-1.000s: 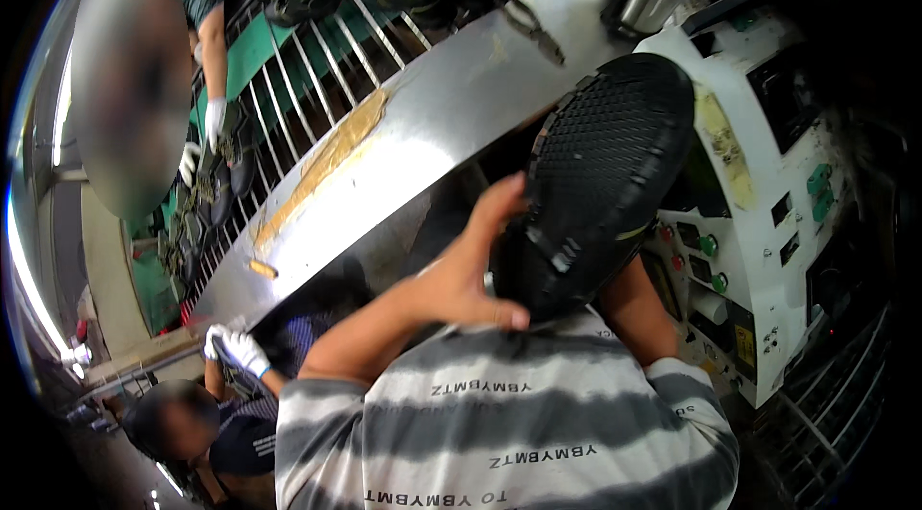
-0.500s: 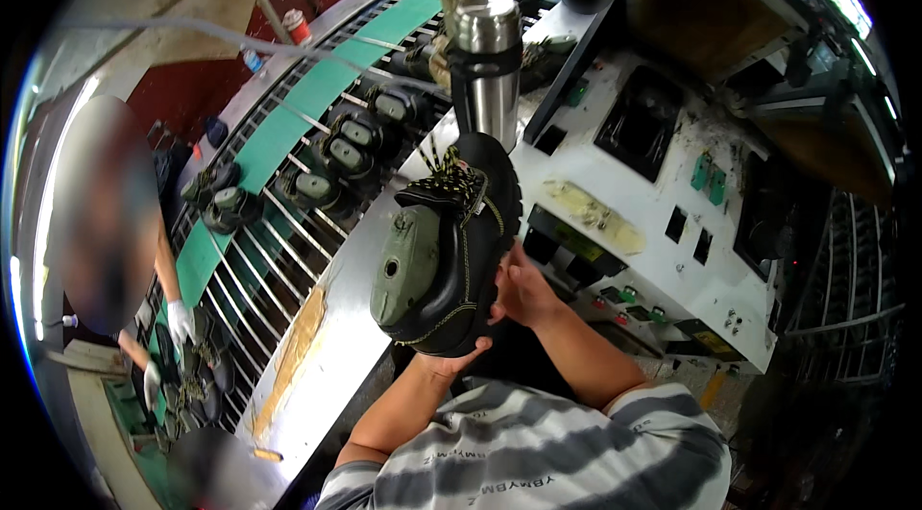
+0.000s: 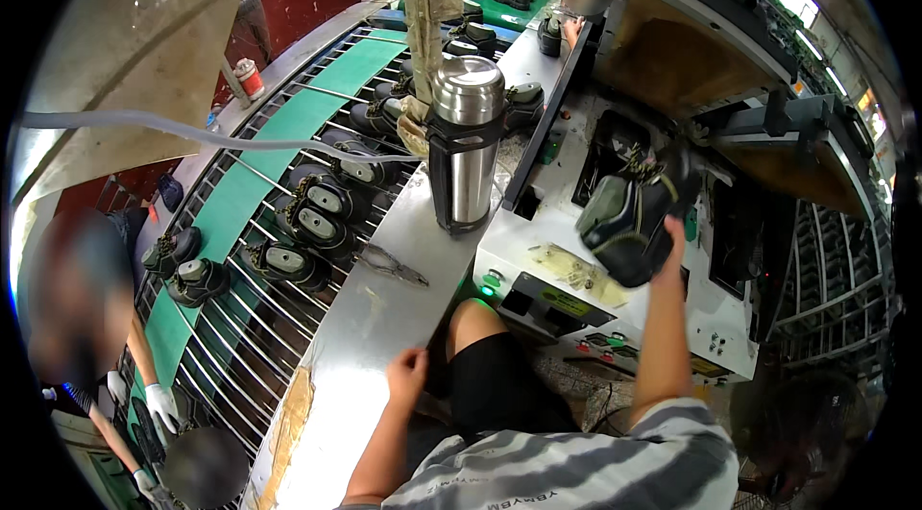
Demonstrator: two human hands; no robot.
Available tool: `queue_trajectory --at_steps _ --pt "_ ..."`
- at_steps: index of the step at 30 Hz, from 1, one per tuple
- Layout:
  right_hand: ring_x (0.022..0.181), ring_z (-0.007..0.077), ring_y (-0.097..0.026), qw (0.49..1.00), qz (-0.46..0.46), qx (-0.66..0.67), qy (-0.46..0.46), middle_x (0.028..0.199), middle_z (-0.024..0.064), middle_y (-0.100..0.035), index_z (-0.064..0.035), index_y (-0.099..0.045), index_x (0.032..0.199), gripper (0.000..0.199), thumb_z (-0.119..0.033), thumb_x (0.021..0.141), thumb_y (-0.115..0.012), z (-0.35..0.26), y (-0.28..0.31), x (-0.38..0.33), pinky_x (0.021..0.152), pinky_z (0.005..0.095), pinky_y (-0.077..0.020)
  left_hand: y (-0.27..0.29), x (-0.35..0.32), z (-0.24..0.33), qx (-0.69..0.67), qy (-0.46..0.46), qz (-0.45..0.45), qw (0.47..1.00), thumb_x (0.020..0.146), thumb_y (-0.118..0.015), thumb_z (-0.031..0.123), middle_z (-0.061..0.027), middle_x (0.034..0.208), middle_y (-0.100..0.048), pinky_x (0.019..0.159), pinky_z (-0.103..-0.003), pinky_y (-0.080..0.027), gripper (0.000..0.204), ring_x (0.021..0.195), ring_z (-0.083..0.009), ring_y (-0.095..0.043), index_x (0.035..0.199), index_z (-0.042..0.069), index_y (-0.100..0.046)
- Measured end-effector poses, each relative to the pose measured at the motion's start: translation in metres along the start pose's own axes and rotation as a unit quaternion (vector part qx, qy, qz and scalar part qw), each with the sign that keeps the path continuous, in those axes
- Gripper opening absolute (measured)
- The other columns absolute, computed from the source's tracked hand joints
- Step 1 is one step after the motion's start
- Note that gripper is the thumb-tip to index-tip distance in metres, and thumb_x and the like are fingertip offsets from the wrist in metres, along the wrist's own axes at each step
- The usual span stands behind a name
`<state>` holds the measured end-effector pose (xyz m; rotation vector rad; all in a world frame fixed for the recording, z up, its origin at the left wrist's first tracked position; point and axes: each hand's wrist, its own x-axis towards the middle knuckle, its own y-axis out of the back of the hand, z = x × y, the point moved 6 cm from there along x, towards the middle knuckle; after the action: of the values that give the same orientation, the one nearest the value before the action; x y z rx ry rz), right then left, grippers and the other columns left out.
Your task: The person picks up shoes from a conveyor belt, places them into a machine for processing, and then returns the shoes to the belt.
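My right hand (image 3: 674,243) grips a black shoe (image 3: 634,239) from its heel side, out over the white machine (image 3: 615,303) on the right. The shoe has yellow stitching, laces and a grey-green last in its opening; it is tilted and slightly blurred. My left hand (image 3: 407,374) hovers by the edge of the metal ledge (image 3: 360,337), fingers curled in and nothing visible in them. Beyond it, a pair of pliers (image 3: 392,265) lies on the ledge, near a steel flask (image 3: 471,145) with a dark handle.
Several black shoes on lasts (image 3: 322,207) rest on the bar conveyor (image 3: 240,342) to the left, beside a green strip (image 3: 254,169). A co-worker's gloved hand (image 3: 161,406) is at the lower left. A post (image 3: 420,20) rises behind the flask. Raised machine covers (image 3: 696,39) hang at the right.
The shoe was held in both hands before me; now my right hand alone has carried it right, over the machine. My left hand has let go and moved left. The view has shifted too.
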<state>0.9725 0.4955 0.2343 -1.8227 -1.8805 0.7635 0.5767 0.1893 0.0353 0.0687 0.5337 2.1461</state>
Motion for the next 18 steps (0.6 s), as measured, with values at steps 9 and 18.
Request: queue_trajectory --at_steps 9,18 --pt "0.118 0.0348 -0.052 0.730 0.178 -0.654 0.092 0.134 0.0228 -0.049 -0.0026 -0.027 0.147 0.107 -0.034 0.057 -0.075 -0.070 -0.050 0.180 0.098 0.0389 -0.0426 0.041 -0.001 -0.032 0.019 -0.054 0.077 0.995 0.083 -0.066 0.009 -0.0064 0.064 -0.064 0.056 -0.027 -0.049 0.007 0.056 -0.0127 -0.061 0.082 0.002 -0.067" --pt "0.129 0.0393 -0.044 0.577 0.183 -0.794 -0.050 0.140 0.0311 -0.042 -0.0021 -0.013 0.151 0.116 -0.056 0.063 -0.067 -0.008 -0.046 0.196 0.107 0.0402 -0.0355 0.041 -0.003 -0.042 -0.053 -0.036 0.095 0.993 0.082 -0.067 0.009 -0.0069 0.064 -0.064 0.057 -0.027 -0.049 0.007 0.056 -0.0132 -0.061 0.081 0.002 -0.068"
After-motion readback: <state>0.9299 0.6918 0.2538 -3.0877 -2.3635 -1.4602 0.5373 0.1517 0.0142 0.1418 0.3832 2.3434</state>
